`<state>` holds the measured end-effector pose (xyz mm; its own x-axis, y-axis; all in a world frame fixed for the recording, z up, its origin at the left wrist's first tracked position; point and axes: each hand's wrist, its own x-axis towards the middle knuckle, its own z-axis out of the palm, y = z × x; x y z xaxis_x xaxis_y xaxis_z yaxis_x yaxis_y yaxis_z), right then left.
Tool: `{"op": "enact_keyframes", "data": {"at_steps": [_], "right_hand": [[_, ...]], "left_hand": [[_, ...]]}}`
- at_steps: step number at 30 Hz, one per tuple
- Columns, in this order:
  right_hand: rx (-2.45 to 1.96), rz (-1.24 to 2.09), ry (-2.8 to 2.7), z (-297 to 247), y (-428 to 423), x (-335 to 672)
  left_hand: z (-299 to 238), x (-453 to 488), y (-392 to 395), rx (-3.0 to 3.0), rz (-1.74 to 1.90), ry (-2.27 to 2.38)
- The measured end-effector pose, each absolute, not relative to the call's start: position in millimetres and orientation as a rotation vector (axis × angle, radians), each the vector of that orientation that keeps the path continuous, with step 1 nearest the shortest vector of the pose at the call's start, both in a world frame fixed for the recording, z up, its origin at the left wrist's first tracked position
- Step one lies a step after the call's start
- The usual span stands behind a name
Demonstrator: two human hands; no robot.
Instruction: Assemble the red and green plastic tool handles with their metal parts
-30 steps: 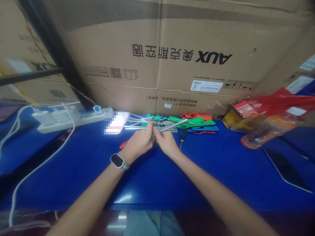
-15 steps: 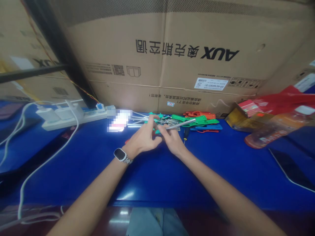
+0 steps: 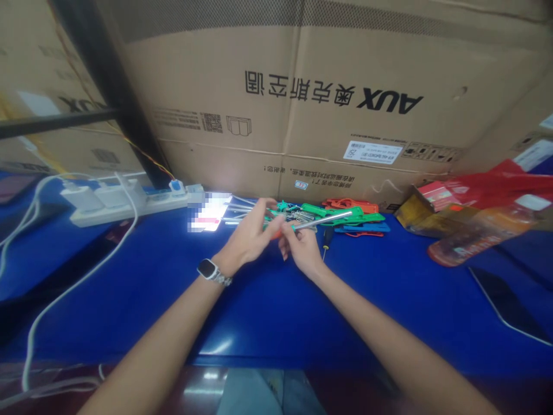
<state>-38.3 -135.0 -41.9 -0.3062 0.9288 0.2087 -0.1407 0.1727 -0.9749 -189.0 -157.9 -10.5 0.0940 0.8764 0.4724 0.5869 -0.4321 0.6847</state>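
Note:
My right hand (image 3: 305, 248) is closed round a slim silver metal rod (image 3: 324, 219), its thumb on top, and the rod slants up to the right. Close to that thumb the rod shows a green collar and an orange-red end, partly hidden by the hands. My left hand (image 3: 248, 233), with a watch on its wrist, is beside this end. Its fingers are apart, and its thumb lies over or against the orange-red part; I cannot tell which. Behind the hands lie several metal rods (image 3: 235, 210) and small green and metal parts (image 3: 302, 216), partly covered.
Green plastic pieces (image 3: 363, 215), orange pieces (image 3: 352, 204) and blue ones (image 3: 367, 226) are piled right of the hands, beside a screwdriver (image 3: 327, 237). A bottle (image 3: 479, 236) and phone (image 3: 510, 305) lie at right. A power strip (image 3: 151, 204) is at left; a large carton (image 3: 302, 127) stands behind.
My left thumb has moved up and right towards the rod's end. The rod has shifted slightly right, and its orange-red end now shows between the hands.

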Motion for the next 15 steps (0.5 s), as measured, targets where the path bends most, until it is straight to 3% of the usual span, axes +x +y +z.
{"op": "enact_keyframes", "data": {"at_steps": [4,6,15], "right_hand": [[-0.844,1.450,-1.273,-37,-130,-33],[-0.852,1.496,-1.204,-33,-129,-30],[-0.764,1.341,-1.000,-28,-130,-23]], "left_hand": [[-12,-205,-163,2.350,0.705,1.678],[-15,-205,-163,2.361,0.591,1.739],[-24,-188,-167,2.257,0.737,1.597]]}}
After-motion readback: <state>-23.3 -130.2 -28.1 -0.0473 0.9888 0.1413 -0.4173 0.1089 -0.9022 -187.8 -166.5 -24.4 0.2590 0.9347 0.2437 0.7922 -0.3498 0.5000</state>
